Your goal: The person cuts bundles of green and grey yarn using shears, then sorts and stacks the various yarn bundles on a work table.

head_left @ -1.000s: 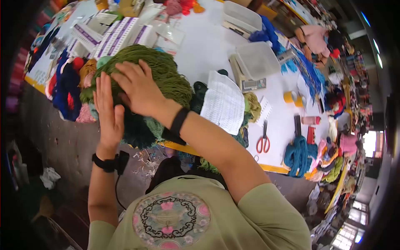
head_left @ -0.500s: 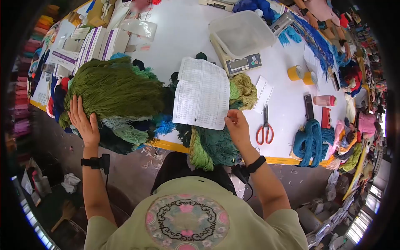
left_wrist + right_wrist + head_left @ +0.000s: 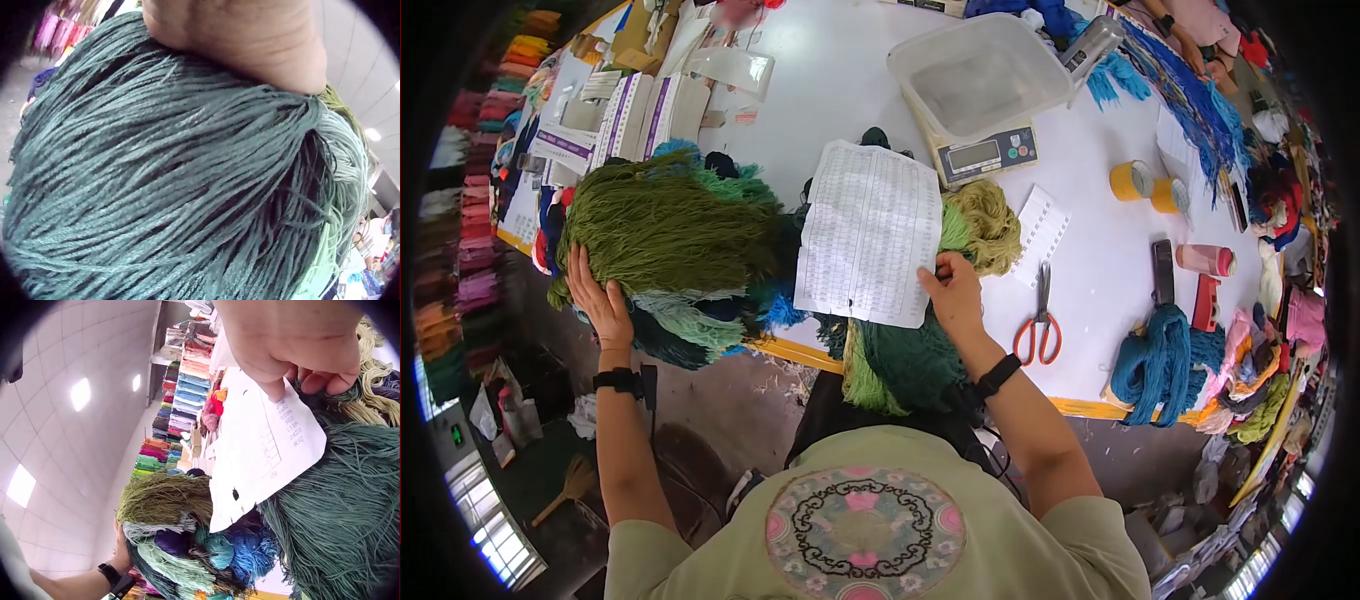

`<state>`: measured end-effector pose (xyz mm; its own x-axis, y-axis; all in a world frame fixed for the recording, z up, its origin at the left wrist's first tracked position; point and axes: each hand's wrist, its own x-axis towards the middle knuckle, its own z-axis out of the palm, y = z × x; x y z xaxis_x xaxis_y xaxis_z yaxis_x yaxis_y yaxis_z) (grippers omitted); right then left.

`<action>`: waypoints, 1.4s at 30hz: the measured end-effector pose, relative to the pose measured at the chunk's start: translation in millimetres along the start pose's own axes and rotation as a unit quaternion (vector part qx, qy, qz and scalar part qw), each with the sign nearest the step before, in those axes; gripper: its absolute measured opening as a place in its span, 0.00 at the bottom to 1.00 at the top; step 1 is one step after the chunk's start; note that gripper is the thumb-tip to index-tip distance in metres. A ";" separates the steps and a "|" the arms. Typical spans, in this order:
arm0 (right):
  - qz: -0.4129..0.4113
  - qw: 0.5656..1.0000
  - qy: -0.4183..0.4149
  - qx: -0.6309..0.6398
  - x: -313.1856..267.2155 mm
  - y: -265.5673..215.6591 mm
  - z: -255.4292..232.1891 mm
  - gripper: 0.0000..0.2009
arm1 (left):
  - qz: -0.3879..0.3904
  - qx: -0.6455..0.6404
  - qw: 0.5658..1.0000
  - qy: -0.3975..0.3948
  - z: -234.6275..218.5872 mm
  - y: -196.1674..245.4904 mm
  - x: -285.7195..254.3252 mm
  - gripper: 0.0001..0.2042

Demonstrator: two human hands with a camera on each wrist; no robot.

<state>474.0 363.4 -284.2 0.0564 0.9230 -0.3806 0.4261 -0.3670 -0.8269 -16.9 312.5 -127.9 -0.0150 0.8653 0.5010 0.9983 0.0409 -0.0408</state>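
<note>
My left hand (image 3: 600,305) lies with extended fingers against the near left side of a large olive-green yarn bundle (image 3: 665,225). Below that hand, in the left wrist view, hang thick grey-green yarn strands (image 3: 156,169). To the right, a printed paper sheet (image 3: 865,235) with columns of numbers lies over more yarn skeins. My right hand (image 3: 955,300) pinches the sheet's lower right edge; in the right wrist view its thumb is on the paper and the other fingers curl. A dark green skein (image 3: 915,365) hangs over the table edge beneath the sheet.
Beyond the sheet, a digital scale (image 3: 990,155) carries a clear plastic tub (image 3: 980,80). Red-handled scissors (image 3: 1037,335), tape rolls (image 3: 1132,181) and a teal skein (image 3: 1155,360) lie to the right. White boxes (image 3: 625,110) stand at the back left.
Both hands were over the olive yarn a second ago. My right hand has since moved right to the paper's edge and pinches it, while the left has come to the bundle's near side.
</note>
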 end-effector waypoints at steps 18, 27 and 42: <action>-0.014 0.999 -0.016 0.030 -5.0 3.7 -3.0 0.14 | 0.010 0.006 1.000 0.007 3.2 -5.2 -0.9 0.29; -0.018 0.995 0.092 -0.024 -12.1 62.5 -92.4 0.09 | -0.014 0.007 1.000 -0.008 2.9 -7.4 -3.5 0.30; -0.174 0.901 0.254 -0.306 -20.8 96.5 -154.7 0.16 | -0.014 -0.202 0.975 -0.095 -50.0 150.2 -35.3 0.32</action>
<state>653.6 326.6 -292.1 0.1626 0.9605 0.2256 0.9071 -0.0555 -0.4172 136.3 263.1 -108.5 -0.0149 0.9449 0.3269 0.9375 -0.1005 0.3332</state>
